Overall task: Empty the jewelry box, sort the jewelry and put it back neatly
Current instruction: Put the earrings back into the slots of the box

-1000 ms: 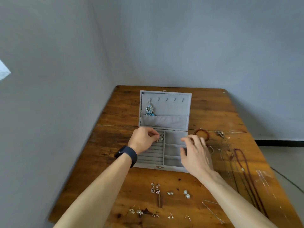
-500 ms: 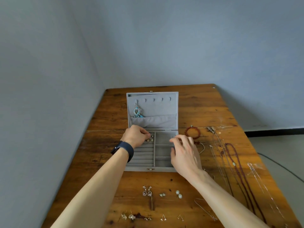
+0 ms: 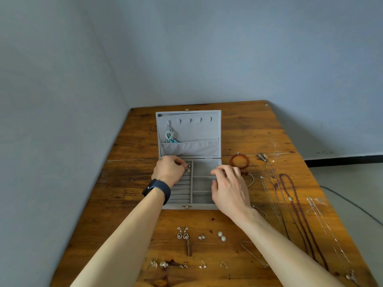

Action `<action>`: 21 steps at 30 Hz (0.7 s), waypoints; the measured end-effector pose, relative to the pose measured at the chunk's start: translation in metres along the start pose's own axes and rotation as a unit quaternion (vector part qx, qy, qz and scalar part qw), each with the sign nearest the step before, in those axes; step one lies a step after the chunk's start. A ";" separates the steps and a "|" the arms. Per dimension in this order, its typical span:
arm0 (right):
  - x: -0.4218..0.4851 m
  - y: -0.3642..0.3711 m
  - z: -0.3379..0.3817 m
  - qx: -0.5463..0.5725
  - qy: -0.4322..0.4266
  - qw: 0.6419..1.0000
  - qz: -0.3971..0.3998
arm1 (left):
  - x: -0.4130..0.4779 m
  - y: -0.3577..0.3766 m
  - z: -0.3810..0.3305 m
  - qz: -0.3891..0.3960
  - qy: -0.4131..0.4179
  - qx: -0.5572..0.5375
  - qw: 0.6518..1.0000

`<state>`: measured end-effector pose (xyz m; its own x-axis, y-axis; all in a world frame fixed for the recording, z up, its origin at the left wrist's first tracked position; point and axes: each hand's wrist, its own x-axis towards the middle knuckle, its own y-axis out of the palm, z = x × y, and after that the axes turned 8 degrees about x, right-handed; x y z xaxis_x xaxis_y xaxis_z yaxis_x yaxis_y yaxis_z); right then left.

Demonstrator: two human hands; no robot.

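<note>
jewelry box [image 3: 199, 207]: earrings [image 3: 188, 169] in its far-left slot, at the left hand [image 3: 169, 169]; grip unclear. right hand [image 3: 229, 187] released, farther off.

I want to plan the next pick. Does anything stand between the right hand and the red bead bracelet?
Nothing visible does. The right hand is over the jewelry box's right-hand compartments, and the red bead bracelet lies on the table just outside the box's right wall; only that low wall lies between.

Grey velvet jewelry box [image 3: 187, 129]; turquoise earrings [image 3: 170, 136] upper left inside; red bead bracelet [image 3: 239, 160]; brown, streaky wooden counter [image 3: 259, 131]; wristband [image 3: 156, 189] seemingly navy.
</note>
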<state>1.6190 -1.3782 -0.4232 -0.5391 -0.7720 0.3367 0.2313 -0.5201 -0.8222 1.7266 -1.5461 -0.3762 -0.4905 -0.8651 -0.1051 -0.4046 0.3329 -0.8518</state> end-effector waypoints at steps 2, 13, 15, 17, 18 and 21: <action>0.000 0.000 0.000 0.000 -0.003 1.000 0.000 | -0.003 -0.001 0.000 -0.006 0.005 -0.001 1.000; 0.000 -0.002 0.000 -0.020 -0.018 1.000 0.003 | -0.027 -0.002 0.008 -0.059 0.105 0.136 0.983; 0.000 -0.002 0.000 -0.021 -0.016 1.000 0.006 | -0.028 -0.002 0.011 -0.068 0.120 0.144 0.980; 0.000 -0.003 0.001 -0.023 -0.016 1.000 0.009 | -0.027 -0.004 0.012 -0.073 0.119 0.140 0.980; 0.000 -0.003 0.001 -0.023 -0.016 1.000 0.011 | -0.026 -0.006 0.011 -0.074 0.117 0.139 0.981; 0.000 -0.003 0.000 -0.022 -0.013 1.000 0.017 | -0.025 -0.009 0.010 -0.076 0.110 0.131 0.982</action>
<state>1.6181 -1.3771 -0.4209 -0.5104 -0.7984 0.3194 0.2123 -0.4770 -0.8529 1.7502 -1.5317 -0.3711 -0.6067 -0.7855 0.1223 -0.2878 0.0736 -0.9549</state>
